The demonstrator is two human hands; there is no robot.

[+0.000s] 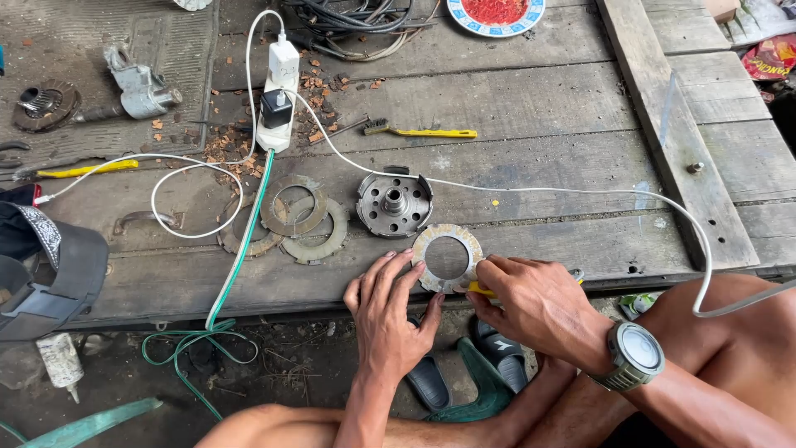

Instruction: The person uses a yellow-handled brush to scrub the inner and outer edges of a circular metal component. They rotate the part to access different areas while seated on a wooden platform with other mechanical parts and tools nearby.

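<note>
Left hand flat, fingers open, pinning the ring plate on the wood bench; right hand closed w/ grip round a yellow-handled tool touching the plate's edge.

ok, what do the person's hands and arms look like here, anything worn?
Both arms are bare, with no sleeves and no gloves. The left hand has nothing on its wrist or fingers that shows. The right hand has a wristwatch on its wrist: a large round pale grey face in a grey-green case with a matching strap. No rings or markings can be made out.
</note>
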